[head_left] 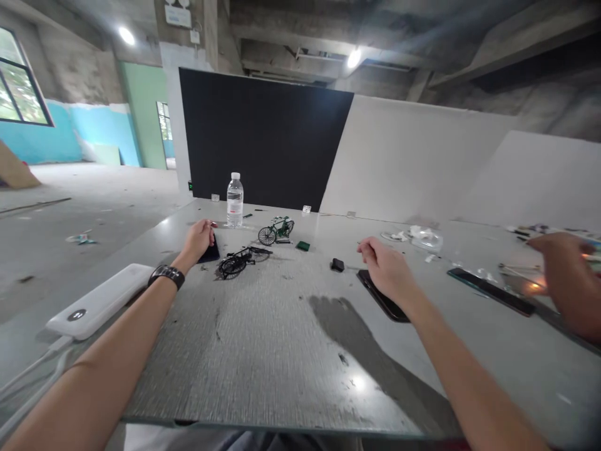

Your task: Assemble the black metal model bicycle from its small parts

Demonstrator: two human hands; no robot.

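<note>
My left hand [199, 240] is closed at the table's far left, fingers curled over a dark phone [211, 252]. Something tiny seems to poke out at its fingertips, too small to name. Above another black phone [382, 299], my right hand [384, 265] is also closed, its fingertips pinched; whatever they hold is hidden or tiny. Between the hands a green model bicycle [277, 231] stands upright. A black model bicycle [240, 260] lies on its side in front of it. Nearby sit a small green piece [303, 246] and a small black block [337, 265].
A water bottle [235, 202] stands behind my left hand. A white power bank [101, 302] with a cable lies by my left forearm. At the right are clear plastic packaging [425, 238], a dark phone [491, 291] and another person's hand [566, 275]. Black and white panels [263, 138] border the back.
</note>
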